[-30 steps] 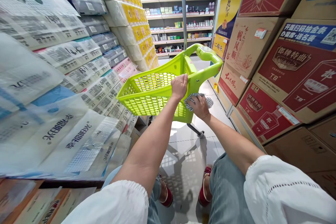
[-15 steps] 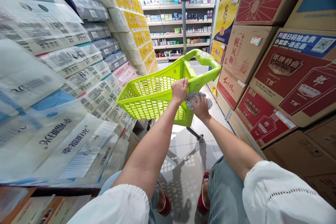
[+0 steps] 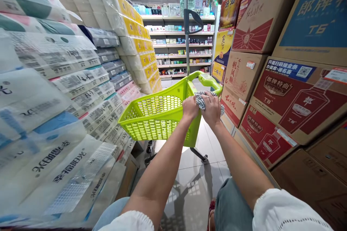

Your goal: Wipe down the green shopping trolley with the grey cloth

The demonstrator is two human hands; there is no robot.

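A lime-green shopping cart basket with perforated sides stands in front of me, its looped green handle at the upper right. My left hand is closed on the near rim of the basket. Close beside it, my right hand grips a grey-and-white striped cloth, pressed against the cart just below the handle. Part of the cloth shows between the two hands and past the right fingers. The fingertips of my left hand are mostly hidden.
Packs of tissue paper are stacked on the left, with yellow-and-white packs behind. Printed cartons are piled on the right. A grey pole rises behind the cart, before shelves of small goods.
The view has tilted up, showing the ceiling lights. My right hand has moved up with the cloth, from the cart's side to near the handle. My left hand still holds the rim.
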